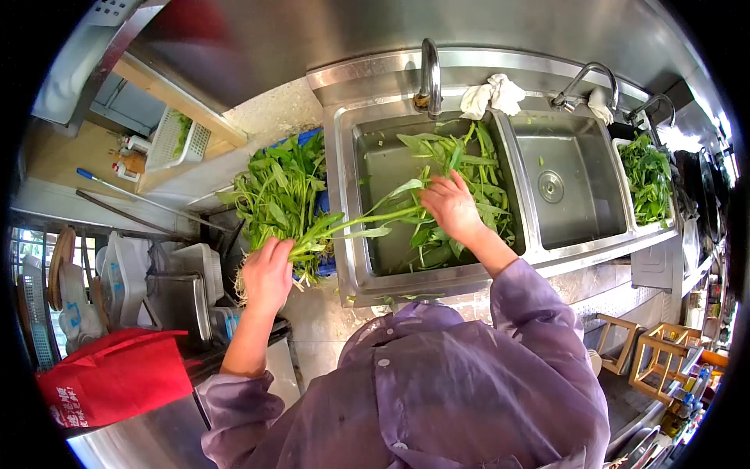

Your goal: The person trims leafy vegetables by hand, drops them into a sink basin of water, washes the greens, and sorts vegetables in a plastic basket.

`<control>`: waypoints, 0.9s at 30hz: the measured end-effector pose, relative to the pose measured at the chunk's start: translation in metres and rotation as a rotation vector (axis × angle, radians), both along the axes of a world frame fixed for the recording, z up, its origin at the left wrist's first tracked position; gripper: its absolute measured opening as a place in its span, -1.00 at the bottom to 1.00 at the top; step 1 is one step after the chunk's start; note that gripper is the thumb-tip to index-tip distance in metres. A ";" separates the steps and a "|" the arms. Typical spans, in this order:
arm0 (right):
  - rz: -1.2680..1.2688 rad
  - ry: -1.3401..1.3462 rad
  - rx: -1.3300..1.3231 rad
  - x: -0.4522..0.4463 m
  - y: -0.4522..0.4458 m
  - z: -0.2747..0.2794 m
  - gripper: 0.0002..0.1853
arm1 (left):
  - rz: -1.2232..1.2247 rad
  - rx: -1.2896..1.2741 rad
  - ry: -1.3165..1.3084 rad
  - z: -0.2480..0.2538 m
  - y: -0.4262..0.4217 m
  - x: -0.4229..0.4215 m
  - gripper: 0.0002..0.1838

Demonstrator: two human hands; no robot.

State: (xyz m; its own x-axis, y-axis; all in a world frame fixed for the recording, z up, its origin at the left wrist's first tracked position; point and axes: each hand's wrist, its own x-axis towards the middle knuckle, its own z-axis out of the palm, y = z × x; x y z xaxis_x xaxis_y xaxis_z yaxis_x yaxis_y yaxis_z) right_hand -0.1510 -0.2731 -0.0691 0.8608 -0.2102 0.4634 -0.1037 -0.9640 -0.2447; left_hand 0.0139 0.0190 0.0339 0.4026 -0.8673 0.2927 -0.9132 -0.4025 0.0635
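Over the edge of the large left sink (341,203), long leafy stalks that look like water spinach (367,219) stretch between my two hands. My left hand (267,275) is closed round their lower end, beside a heap of the same greens (283,187) in a blue container (322,205). Pale roots hang below that hand. My right hand (453,205) has its fingers closed on the other end of the stalks, above a pile of loose greens (491,184) in the right part of the sink. Its fingertips are partly hidden by leaves.
A curved tap (430,78) rises behind the left sink, with a white cloth (494,95) next to it. To the right are a second sink (570,207) and a white basket of greens (647,184). A red bag (117,379) lies at lower left; wooden stools (664,359) stand right.
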 end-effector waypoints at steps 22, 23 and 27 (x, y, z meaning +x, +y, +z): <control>0.145 0.344 0.562 0.017 0.013 -0.016 -0.72 | 0.178 0.011 0.218 -0.037 -0.003 -0.001 -0.86; 0.129 0.314 0.451 0.017 0.013 -0.026 -0.71 | 0.188 0.023 0.225 -0.035 -0.005 -0.002 -0.87; -0.256 0.104 0.906 0.027 0.001 -0.062 -0.71 | 0.143 -0.002 0.322 -0.039 -0.022 -0.020 -0.88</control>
State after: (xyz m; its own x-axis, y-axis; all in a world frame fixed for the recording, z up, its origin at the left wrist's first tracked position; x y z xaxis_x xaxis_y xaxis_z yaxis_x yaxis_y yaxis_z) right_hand -0.1238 -0.2724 -0.1316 0.7665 -0.6407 -0.0457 -0.3493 -0.3561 -0.8667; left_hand -0.0057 -0.0034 -0.0054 0.5920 -0.7949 0.1328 -0.7805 -0.5245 0.3401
